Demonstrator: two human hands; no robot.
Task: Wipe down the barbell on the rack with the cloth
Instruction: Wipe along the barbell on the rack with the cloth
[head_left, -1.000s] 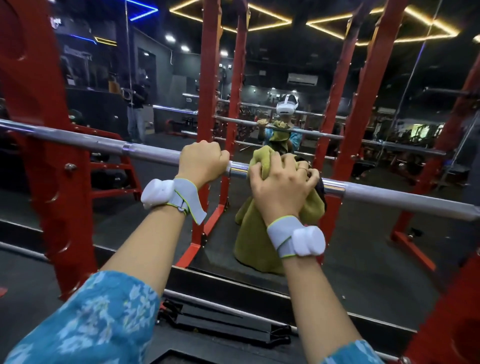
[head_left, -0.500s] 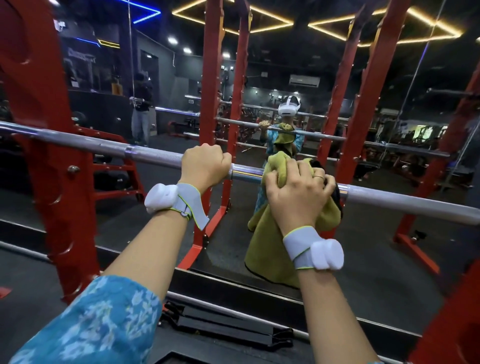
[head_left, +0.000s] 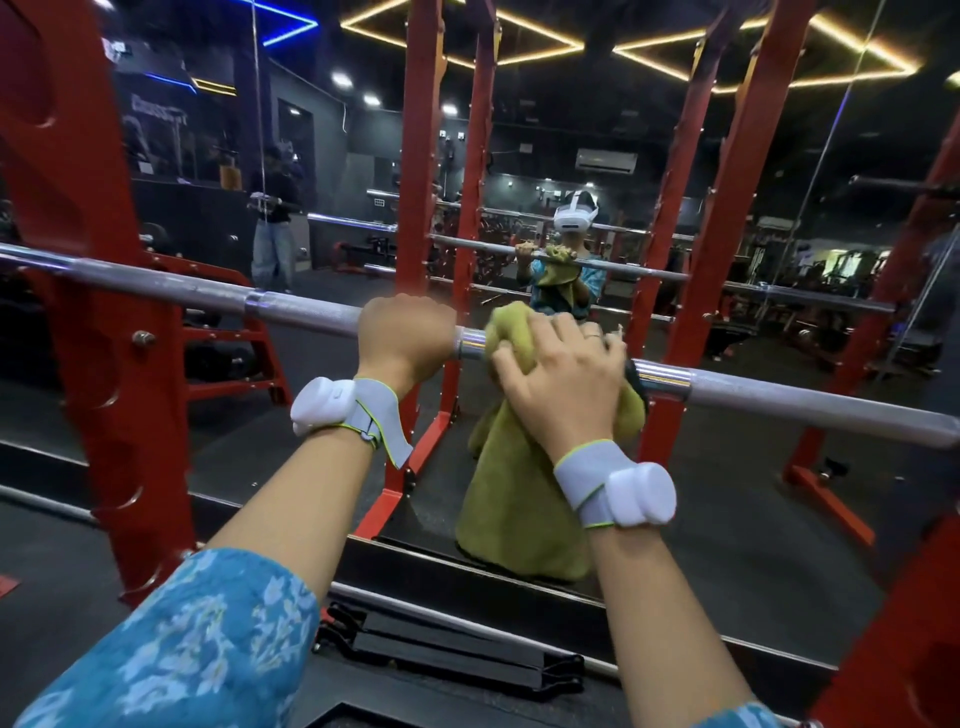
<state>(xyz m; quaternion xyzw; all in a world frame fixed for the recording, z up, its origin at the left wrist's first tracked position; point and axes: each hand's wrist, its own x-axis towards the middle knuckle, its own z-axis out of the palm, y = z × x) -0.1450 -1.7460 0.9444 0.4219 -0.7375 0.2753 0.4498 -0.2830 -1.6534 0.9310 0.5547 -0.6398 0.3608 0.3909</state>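
The right hand (head_left: 561, 379) lies over the top of the barbell (head_left: 156, 283) with its fingers curled down around a bunched olive-green cloth (head_left: 519, 499), clamping the fabric onto the bar. The cloth wraps the bar right under the palm. A crumpled lump of it pokes out at the hand's 10 o'clock, and the rest hangs in a long, soft, creased drape toward 6 o'clock. It looks like thick terry or microfibre. A thin ring (head_left: 592, 336) shows on one finger.

Just beside it at 9 o'clock, the left hand (head_left: 405, 343) is closed in a full fist around the bare bar, knuckles up. A short, shiny, smooth collar of steel shows between the two hands.

Each wrist wears a grey fabric strap edged in lime with a rounded white plastic pod, left (head_left: 332, 410) and right (head_left: 628, 493). A blue floral sleeve (head_left: 197, 639) covers the left forearm at 7 o'clock.

The barbell is a long round steel rod, matte and finely knurled along most of its length. It runs from 9 o'clock, slightly high, down toward 3 o'clock. It sits on a red-painted steel rack (head_left: 104, 338) with notched uprights and bolt heads. Past the bar, a wall mirror (head_left: 727, 467) reflects it all.
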